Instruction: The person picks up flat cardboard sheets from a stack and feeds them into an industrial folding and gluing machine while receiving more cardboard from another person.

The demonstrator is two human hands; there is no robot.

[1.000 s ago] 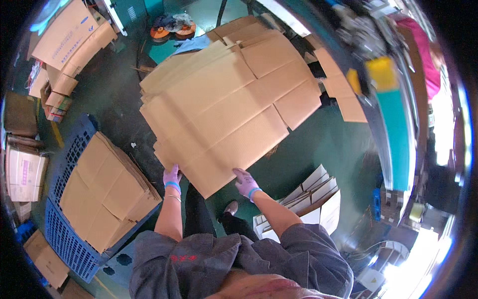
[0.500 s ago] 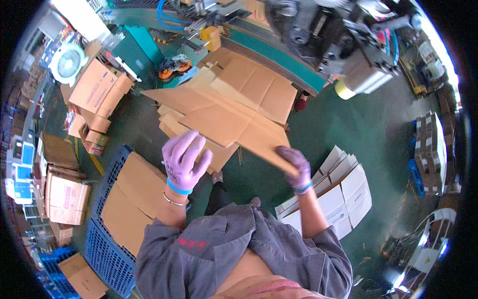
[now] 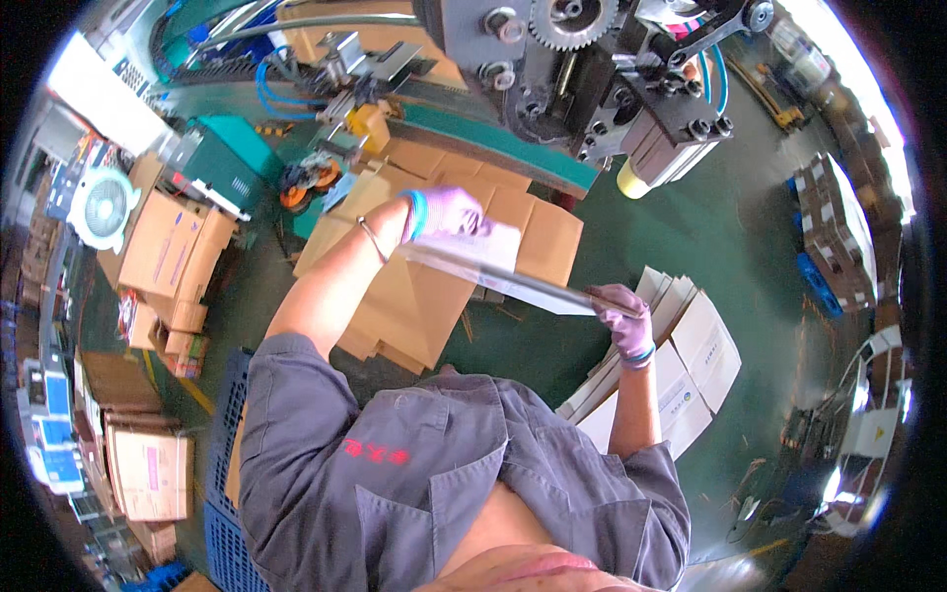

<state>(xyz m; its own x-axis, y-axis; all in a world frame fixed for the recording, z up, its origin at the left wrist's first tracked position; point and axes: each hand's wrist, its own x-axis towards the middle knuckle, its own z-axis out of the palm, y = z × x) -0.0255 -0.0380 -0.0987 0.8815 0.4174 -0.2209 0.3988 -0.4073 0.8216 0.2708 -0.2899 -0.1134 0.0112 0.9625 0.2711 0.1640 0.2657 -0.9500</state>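
My right hand (image 3: 623, 314), in a purple glove, is closed on the right end of a flat cardboard sheet (image 3: 552, 294). The sheet is held up nearly edge-on, its dark edge slanting across the middle and part of a whitish face showing. At its far left end is my left hand (image 3: 449, 215), gloved too, fingers bent and smeared by motion; whether it grips the sheet cannot be made out. Below and beyond lies a pile of brown flattened cartons (image 3: 419, 306). White folded cartons (image 3: 676, 380) stand leaning together beside my right forearm.
A machine with a gear (image 3: 572, 30) and a green-edged conveyor (image 3: 493, 146) stand beyond the pile. At left are brown boxes (image 3: 163, 247), a fan (image 3: 102, 207) and a blue plastic pallet (image 3: 225, 538). A wrapped stack (image 3: 834, 222) stands far right on the green floor.
My left hand has reached forward and right, over the pile. The sheet has tipped from showing its broad brown face to nearly edge-on. My right hand has shifted slightly right, still gripping it.
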